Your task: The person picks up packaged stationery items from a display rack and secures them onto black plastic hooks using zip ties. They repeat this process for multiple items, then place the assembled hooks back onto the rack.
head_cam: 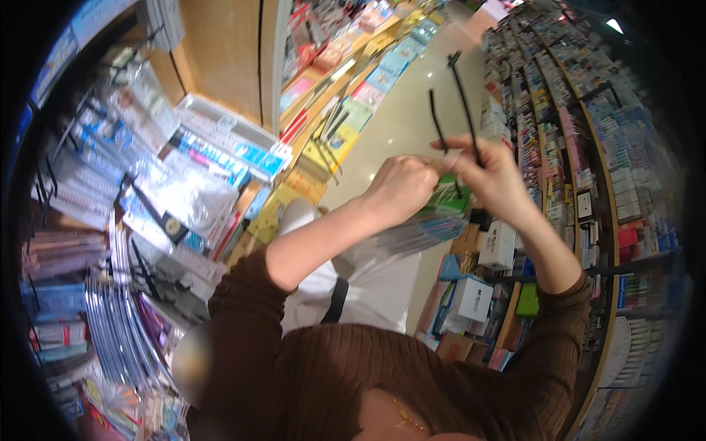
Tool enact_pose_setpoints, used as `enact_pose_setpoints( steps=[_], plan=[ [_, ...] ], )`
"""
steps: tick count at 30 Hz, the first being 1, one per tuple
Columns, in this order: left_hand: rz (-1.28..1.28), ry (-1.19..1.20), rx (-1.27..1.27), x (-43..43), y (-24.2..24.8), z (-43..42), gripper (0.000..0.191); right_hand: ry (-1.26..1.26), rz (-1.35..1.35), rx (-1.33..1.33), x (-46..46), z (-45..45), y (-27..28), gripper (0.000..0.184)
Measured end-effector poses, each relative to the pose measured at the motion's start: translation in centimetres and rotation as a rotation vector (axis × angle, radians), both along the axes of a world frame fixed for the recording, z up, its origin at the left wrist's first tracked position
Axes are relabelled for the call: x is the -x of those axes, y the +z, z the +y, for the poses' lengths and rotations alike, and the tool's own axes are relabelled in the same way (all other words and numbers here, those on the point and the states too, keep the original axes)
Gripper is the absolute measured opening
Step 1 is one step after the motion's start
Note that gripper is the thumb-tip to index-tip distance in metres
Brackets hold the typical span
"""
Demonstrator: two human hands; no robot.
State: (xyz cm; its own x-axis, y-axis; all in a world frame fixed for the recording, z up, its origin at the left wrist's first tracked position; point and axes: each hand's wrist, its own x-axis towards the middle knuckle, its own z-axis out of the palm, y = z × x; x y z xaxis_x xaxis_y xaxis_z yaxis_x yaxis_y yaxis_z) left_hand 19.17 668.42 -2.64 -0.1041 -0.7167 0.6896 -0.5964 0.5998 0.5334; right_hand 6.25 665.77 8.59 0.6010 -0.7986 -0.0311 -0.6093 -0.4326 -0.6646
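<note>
My right hand [488, 173] pinches two thin black strips, perhaps cable ties or cords, between thumb and fingers. One black strip [464, 99] rises well above the hand and ends in a small dark knob. The shorter black strip [436, 117] runs down past the fingers. My left hand [405, 184] is curled, its fingertips meeting the right thumb; whatever it may grip is hidden. Just below both hands, a stack of packaged items [424, 234] in clear wrapping, with a green top piece [451, 199], sits by my lap.
Store shelves [584, 127] packed with small goods line the right side. White boxes [473, 297] stand low beside my right arm. On the left, a rack holds plastic-wrapped packs [187, 182] and clear-edged folders [118, 331]. A pale tiled aisle [386, 127] runs ahead, bordered by yellow cartons [331, 146].
</note>
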Motion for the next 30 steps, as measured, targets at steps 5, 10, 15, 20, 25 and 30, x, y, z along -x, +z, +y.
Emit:
enact_pose_setpoints(
  steps=[5, 10, 15, 20, 25, 30],
  plan=[
    [-0.01, -0.015, 0.023, 1.1, -2.4, -0.3, 0.002, 0.15, -0.033, 0.016, 0.2, -0.2, 1.1, 0.026],
    [-0.171, 0.076, -0.132, -0.4, -6.7, -0.8, 0.002, 0.053, 0.058, -0.009, 0.7, -0.3, 2.2, 0.03],
    [-0.151, 0.102, -0.063, -1.9, -11.2, -0.9, 0.016, 0.093, 0.065, -0.041, 2.1, 0.3, 2.8, 0.029],
    [-0.228, 0.173, -0.021, -4.4, -13.7, -1.1, 0.017, 0.037, 0.073, 0.024, 3.5, 0.6, 2.5, 0.031],
    [-0.213, 0.289, 0.103, -6.9, -16.9, -1.6, 0.006, 0.035, 0.018, 0.007, 5.4, 0.7, 3.1, 0.029],
    [-0.276, 0.385, -0.191, -9.0, -20.7, -2.3, 0.007, -0.029, -0.075, 0.023, 6.8, -0.1, 3.6, 0.027]
  ],
)
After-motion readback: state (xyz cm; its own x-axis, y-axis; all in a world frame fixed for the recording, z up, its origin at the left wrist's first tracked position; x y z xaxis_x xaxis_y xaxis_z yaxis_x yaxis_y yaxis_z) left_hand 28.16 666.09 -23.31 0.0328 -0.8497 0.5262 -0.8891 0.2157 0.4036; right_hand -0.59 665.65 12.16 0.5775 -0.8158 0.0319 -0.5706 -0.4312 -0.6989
